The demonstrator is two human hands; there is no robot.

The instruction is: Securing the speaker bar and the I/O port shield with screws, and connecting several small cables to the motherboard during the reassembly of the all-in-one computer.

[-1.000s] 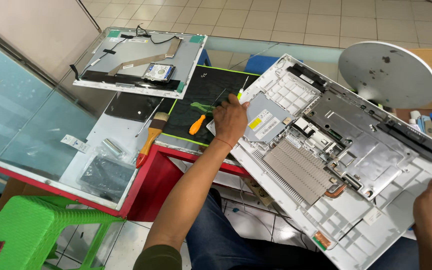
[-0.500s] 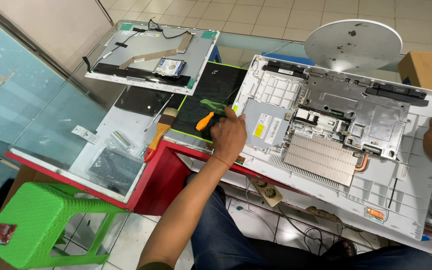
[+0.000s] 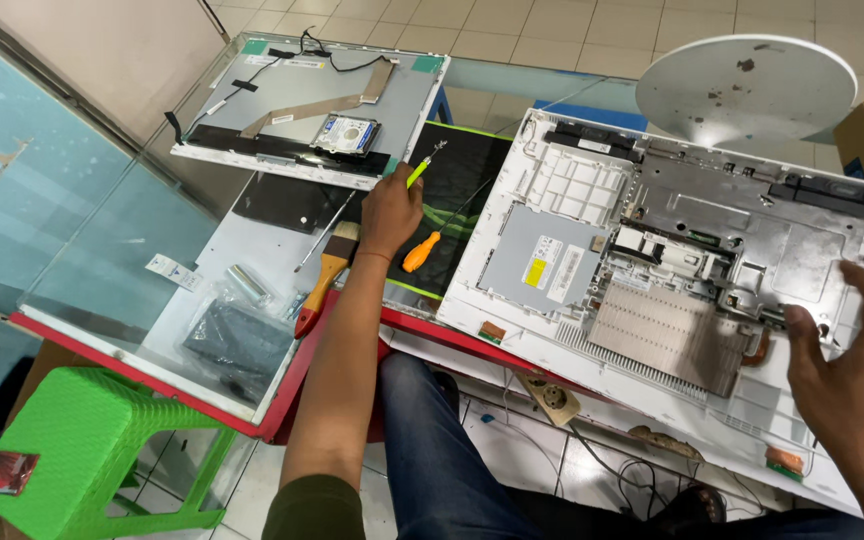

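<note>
A glass-topped table [image 3: 72, 300] with a red edge stands on a tiled floor, a green stool [image 3: 82, 450] at lower left. At centre frame, the left hand [image 3: 390, 212] is clenched around a green-handled screwdriver [image 3: 419, 171], tip pointing up-right over a black mat [image 3: 462, 180]. An orange screwdriver [image 3: 420, 252] lies just right of that hand, a brush [image 3: 327, 275] just left. At lower right, the right hand [image 3: 857, 350] rests open, fingers spread, on the opened white computer chassis [image 3: 552, 170]. A display panel [image 3: 292, 110] with a hard drive [image 3: 348, 134] lies upper left.
</note>
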